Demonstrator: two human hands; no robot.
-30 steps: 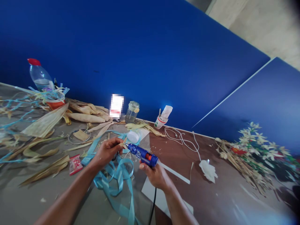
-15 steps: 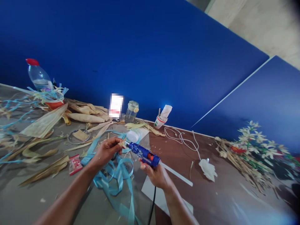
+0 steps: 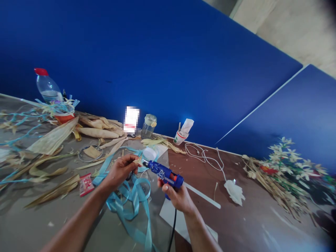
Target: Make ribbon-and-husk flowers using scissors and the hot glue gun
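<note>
Head view: a pale scrap (image 3: 138, 161) is pinched by the left hand (image 3: 123, 170), a glue gun (image 3: 159, 170) gripped by the right hand (image 3: 176, 195), blue ribbon (image 3: 135, 203) strewn between.

The right hand (image 3: 180, 197) hides most of the handle of a glue gun (image 3: 164, 172), whose black cord (image 3: 174, 224) runs out of the bottom edge, as does blue ribbon (image 3: 128, 211). A pale piece (image 3: 138, 161) in the left hand (image 3: 122, 170) is too small to make out. Coarse pixels mask a bright screen (image 3: 131, 119); a red cup (image 3: 64, 118) and its strips cover the bottle's (image 3: 48, 87) base. Print on a packet (image 3: 86, 184) is illegible, and flowers (image 3: 290, 157) blur toward the right edge.
</note>
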